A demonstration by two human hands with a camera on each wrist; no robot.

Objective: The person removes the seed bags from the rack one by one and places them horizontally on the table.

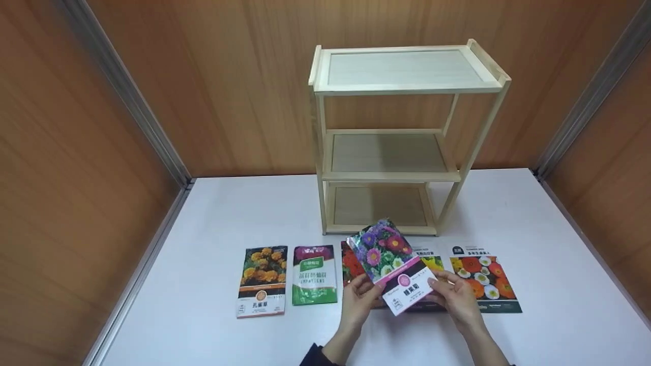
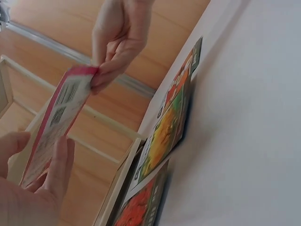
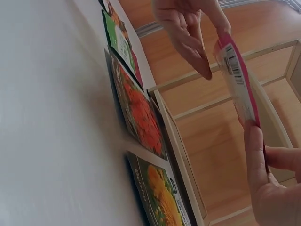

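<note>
Between my two hands a seed packet (image 1: pixel 389 256) with purple, pink and white daisy-like flowers and a white lower label is held tilted above the table. My right hand (image 1: pixel 460 297) pinches its lower right side, thumb on the front. At the lower left edge, my left hand (image 1: pixel 360 303) holds it with the thumb at the front. Its white back (image 2: pixel 61 110) with a barcode shows in the left wrist view. Below and behind it lie a red-flower packet (image 3: pixel 141 110) and a yellow-flower packet (image 3: pixel 162 195), partly hidden in the head view.
A three-tier wooden shelf (image 1: pixel 391 176) stands at the back of the white table (image 1: pixel 213 213). On the left lie a marigold packet (image 1: pixel 263 277) and a green and white packet (image 1: pixel 314 277). An orange and white poppy packet (image 1: pixel 485 279) lies right. Wood panels (image 1: pixel 229 91) enclose the table.
</note>
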